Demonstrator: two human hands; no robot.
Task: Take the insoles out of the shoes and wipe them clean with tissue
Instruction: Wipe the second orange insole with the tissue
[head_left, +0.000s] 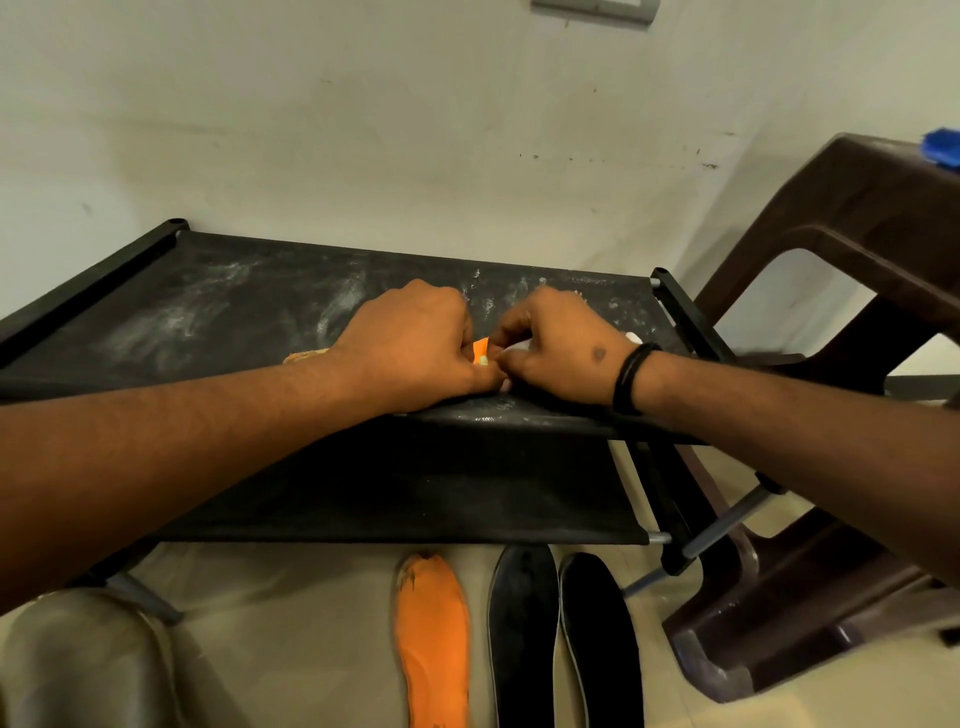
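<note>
Both hands meet in the middle of the frame, on top of a black cloth shelf (218, 306) that has white dusty smears on it. The left hand (415, 338) is curled, and it presses down on an orange insole (480, 347). Only a small orange bit shows between the hands, with another bit of the insole poking out by the left wrist. The right hand (558, 343) is curled too, and it grips something white (635, 338) (it looks like tissue, but most of it is hidden). A black band (631, 379) goes round the right wrist.

Down on the floor (311, 623), at the bottom middle of the frame, lies a second orange insole (434, 644) with dark marks near its tip. Just right of it lie two black insoles (566, 644), side by side and nearly touching.

A brown plastic chair (852, 312) stands at the right of the frame, close to the shelf. Something blue (943, 148) sits on it at the upper right edge.
</note>
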